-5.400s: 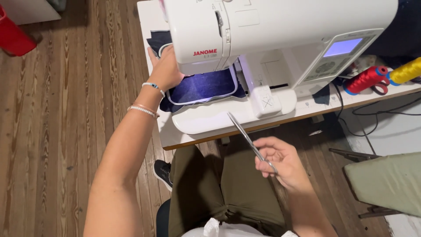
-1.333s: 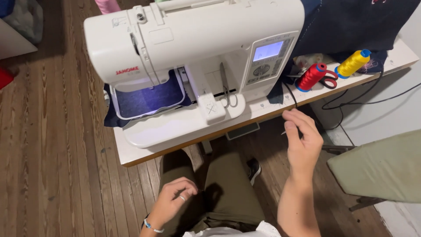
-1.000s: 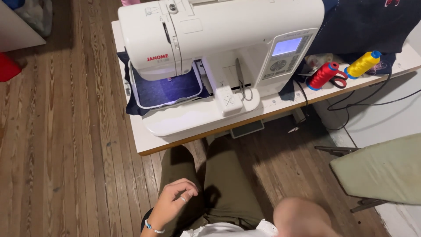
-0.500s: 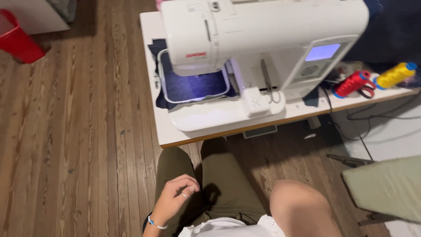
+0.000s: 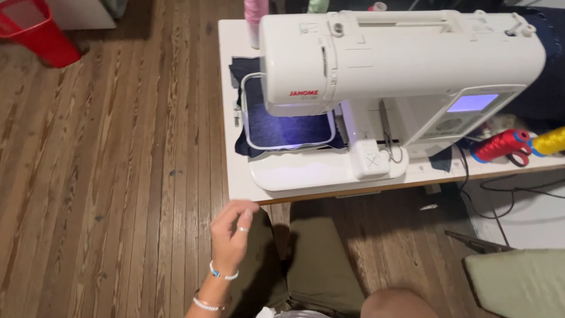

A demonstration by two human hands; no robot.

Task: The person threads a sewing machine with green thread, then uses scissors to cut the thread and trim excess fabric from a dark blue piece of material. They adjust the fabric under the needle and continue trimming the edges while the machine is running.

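My left hand (image 5: pixel 231 234) hovers just below the front left corner of the white table (image 5: pixel 231 147), fingers loosely apart and holding nothing; it wears a ring and bracelets. On the table stands a white embroidery machine (image 5: pixel 406 70) with a lit screen (image 5: pixel 472 103). Under the machine's needle end, a hoop (image 5: pixel 287 123) holds dark blue fabric. My right hand is out of view; only a bare piece of arm (image 5: pixel 399 303) shows at the bottom edge.
A red thread spool (image 5: pixel 500 145) and a yellow one (image 5: pixel 548 140) lie at the table's right end, with cables (image 5: pixel 500 194) hanging below. A pink thread cone (image 5: pixel 256 17) stands at the back. There is a red bin (image 5: pixel 36 34) on the wooden floor and a green cushion (image 5: pixel 521 282).
My left hand has risen from my lap toward the table's front corner. My right hand, earlier holding scissors and then reaching to the table's right side, has dropped out of view.
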